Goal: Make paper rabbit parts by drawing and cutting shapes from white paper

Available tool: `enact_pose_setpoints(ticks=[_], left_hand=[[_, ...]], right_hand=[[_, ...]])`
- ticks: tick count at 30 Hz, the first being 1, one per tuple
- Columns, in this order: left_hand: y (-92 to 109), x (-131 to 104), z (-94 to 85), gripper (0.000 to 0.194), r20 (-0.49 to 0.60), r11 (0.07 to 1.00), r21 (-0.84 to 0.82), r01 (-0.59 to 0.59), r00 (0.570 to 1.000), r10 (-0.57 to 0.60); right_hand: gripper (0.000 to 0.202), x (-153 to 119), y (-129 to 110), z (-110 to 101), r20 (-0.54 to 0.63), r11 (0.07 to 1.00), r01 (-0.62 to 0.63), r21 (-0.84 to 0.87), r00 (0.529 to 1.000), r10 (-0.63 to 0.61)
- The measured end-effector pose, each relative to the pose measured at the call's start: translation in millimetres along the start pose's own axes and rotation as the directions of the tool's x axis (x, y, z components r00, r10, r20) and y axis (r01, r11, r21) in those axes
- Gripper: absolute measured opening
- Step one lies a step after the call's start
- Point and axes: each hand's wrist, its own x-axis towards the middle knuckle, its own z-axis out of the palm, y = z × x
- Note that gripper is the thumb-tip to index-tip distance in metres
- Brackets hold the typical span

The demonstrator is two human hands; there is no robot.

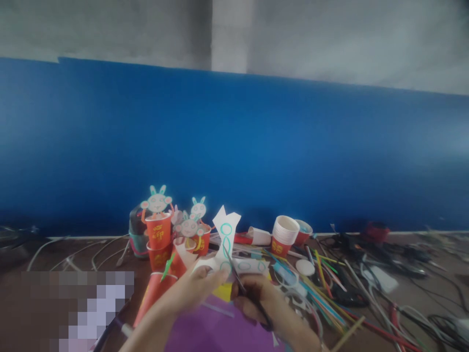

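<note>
White paper (234, 252) with green ovals drawn on it is pinched in my left hand (205, 283), one arm of it standing up and another reaching right. My right hand (256, 296) grips dark-handled scissors (237, 278), whose blades lie at the paper near the upright arm's base. Whether the blades are parted I cannot tell. Beneath both hands is a purple sheet (205, 327), with a bit of yellow paper (223, 292) showing between them.
Red paper cups (160, 232) with rabbit cutouts (157, 201) stand at the left. A stack of cups (284, 234) is behind my right hand. Colourful strips (318, 298), cables (436, 320) and a white disc (305, 267) crowd the right. A blue panel (234, 146) runs along the back.
</note>
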Motion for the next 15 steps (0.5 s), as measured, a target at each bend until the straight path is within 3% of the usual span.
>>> enact_pose_setpoints(ticks=[6,12,15], left_hand=[[-1.1,2.2,-0.5,0.029,0.026,0.999,-0.034,-0.042,0.999,0.042],[-7.0,4.2,-4.6,0.031,0.029,0.998,0.006,0.066,0.997,-0.067],[-6.7,2.3,-6.2,0.029,0.025,0.998,0.02,0.063,0.998,-0.064]], right_hand=[[0.025,0.5,-8.6,6.1,-0.024,1.0,-0.01,-0.002,1.0,0.01],[0.018,0.0,-3.5,6.1,-0.04,1.0,-0.023,-0.012,0.999,0.022],[0.014,-0.1,-0.8,4.4,-0.034,0.999,-0.026,-0.032,0.999,0.025]])
